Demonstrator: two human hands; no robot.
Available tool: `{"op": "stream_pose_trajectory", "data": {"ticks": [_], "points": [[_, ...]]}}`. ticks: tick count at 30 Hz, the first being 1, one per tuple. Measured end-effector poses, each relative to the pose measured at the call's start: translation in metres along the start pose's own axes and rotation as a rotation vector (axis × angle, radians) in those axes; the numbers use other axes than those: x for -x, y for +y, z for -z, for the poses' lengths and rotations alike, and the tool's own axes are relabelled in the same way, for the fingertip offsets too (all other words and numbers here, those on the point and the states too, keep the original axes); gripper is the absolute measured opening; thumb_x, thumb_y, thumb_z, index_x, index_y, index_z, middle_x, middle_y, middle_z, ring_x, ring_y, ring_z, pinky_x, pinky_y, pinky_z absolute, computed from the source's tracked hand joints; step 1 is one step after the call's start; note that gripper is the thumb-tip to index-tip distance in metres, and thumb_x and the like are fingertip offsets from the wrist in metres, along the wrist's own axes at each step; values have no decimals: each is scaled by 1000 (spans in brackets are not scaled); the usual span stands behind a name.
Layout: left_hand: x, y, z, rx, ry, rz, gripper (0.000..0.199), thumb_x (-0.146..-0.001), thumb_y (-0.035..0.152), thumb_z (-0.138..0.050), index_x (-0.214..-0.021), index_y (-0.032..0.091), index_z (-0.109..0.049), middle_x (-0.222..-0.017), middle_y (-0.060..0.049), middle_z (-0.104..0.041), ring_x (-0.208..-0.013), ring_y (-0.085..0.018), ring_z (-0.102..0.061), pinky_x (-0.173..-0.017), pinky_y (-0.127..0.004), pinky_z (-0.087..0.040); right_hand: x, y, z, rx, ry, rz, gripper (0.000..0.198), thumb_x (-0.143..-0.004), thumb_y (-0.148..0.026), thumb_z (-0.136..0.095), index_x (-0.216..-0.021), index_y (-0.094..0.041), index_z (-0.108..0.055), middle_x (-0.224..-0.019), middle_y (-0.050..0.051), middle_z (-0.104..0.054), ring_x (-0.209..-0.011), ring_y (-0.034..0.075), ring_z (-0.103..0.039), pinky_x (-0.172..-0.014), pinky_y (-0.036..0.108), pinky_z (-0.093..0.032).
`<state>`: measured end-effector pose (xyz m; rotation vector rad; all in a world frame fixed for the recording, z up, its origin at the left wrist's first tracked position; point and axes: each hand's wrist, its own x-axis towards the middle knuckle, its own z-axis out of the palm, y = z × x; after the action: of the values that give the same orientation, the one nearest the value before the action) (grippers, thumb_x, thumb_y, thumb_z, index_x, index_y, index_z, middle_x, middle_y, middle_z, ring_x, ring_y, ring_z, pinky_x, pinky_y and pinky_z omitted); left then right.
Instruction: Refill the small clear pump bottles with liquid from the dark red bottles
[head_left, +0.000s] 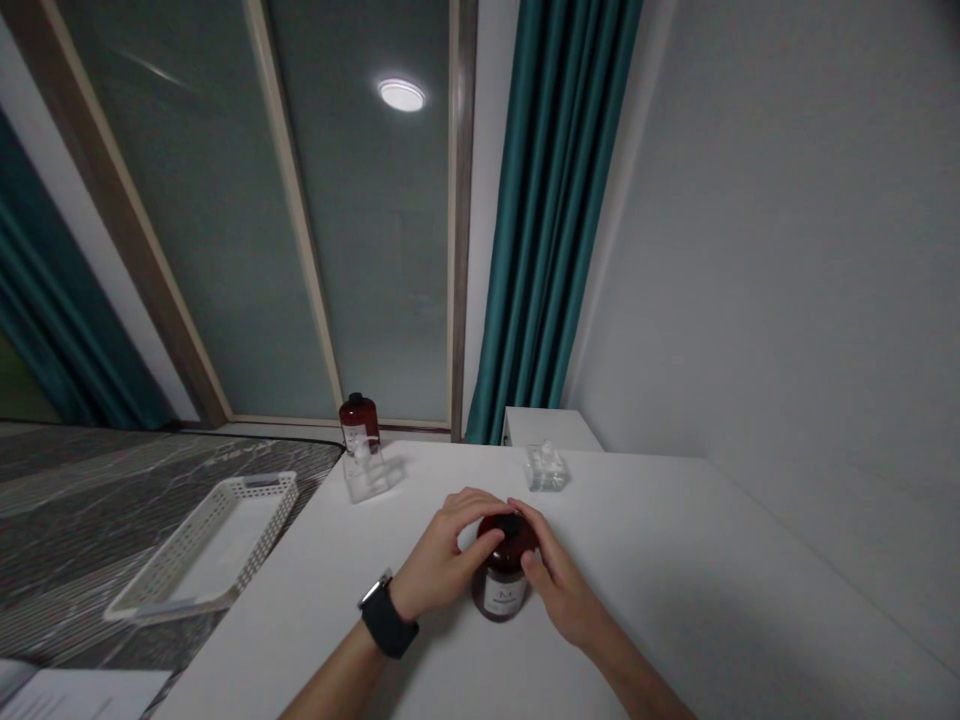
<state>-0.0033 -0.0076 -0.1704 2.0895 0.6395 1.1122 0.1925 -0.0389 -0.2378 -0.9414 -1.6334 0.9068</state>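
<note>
A dark red-brown bottle [504, 598] with a white label and a black top stands upright on the white table. My left hand [444, 556], with a black watch on its wrist, curves over the bottle's upper left side, its thumb by the black top. Against the bottle's right shoulder my right hand [561, 583] is curled, its fingers reaching toward the top. Part of the bottle's neck and far side is hidden behind my fingers.
A clear pump bottle [365, 470] and a second red-brown bottle [358, 418] stand at the table's far left. A small clear plastic packet [546, 468] lies at the back. A white basket [255, 525] is left of the table [660, 600], above an open booklet [90, 693].
</note>
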Motion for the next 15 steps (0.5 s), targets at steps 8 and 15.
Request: {"op": "stream_pose_trajectory", "data": {"ticks": [8,15], "points": [[3,-2,7,98,-10,74,27,-96,27,-51,-119,21,-65,-109,-9,-64,-103,-24,-60,-95,-39,-45,-1,-3,-4,-225,-88,-34,57,-92,-52,-57,-141,-27,-41,-146,12,-50,-132,28,-50,-111,47,-39],[1,-5,5,101,-24,35,27,-97,37,-54,-113,20,-67,-107,-10,-60,-103,-23,-58,-94,-38,-44,-1,-4,-7,-129,-96,-40,58,-92,-52,-58,-141,-24,-45,-144,13,-52,-131,30,-50,-112,49,-37]]}}
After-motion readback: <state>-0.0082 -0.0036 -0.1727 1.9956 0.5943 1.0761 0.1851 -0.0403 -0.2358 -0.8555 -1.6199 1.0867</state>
